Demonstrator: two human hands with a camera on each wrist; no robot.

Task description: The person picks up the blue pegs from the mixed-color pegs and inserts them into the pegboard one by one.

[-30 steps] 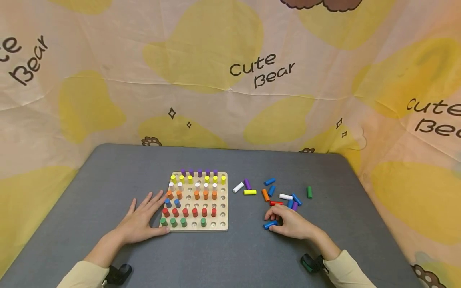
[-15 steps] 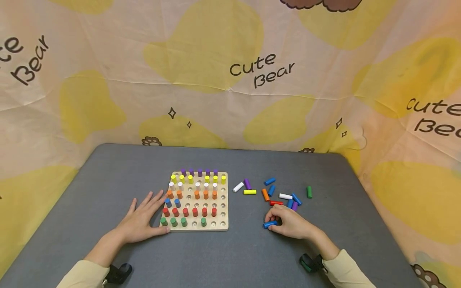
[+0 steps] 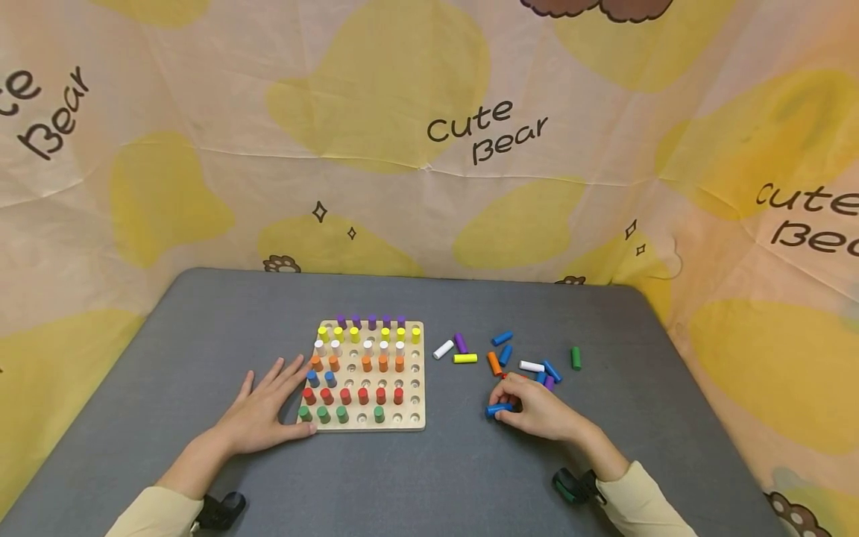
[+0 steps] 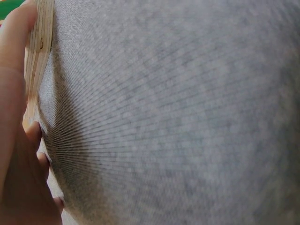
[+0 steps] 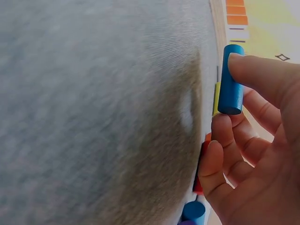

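Observation:
Between thumb and fingers my right hand (image 3: 537,408) pinches a blue peg (image 3: 498,409), which lies sideways close over the grey table. In the right wrist view the thumb presses along the side of this blue peg (image 5: 231,79). My left hand (image 3: 265,418) rests with spread fingers at the left edge of a wooden pegboard (image 3: 396,427), its thumb touching the near left corner. Upright pegs stand in the board in rows by colour: purple, yellow, white, orange, blue, red and green. Two blue pegs (image 3: 321,379) are in their row, and bare holes show beside them.
Loose pegs lie right of the board: a yellow peg (image 3: 465,359), a white peg (image 3: 443,349), a purple peg (image 3: 460,343), an orange peg (image 3: 494,364) and several blue ones. Farther right lies a green peg (image 3: 576,358). A printed cloth (image 3: 376,149) hangs behind the table.
My right hand has taken hold of the blue peg and lifted it slightly, moving a little left and away from me. The left hand has stayed at the board.

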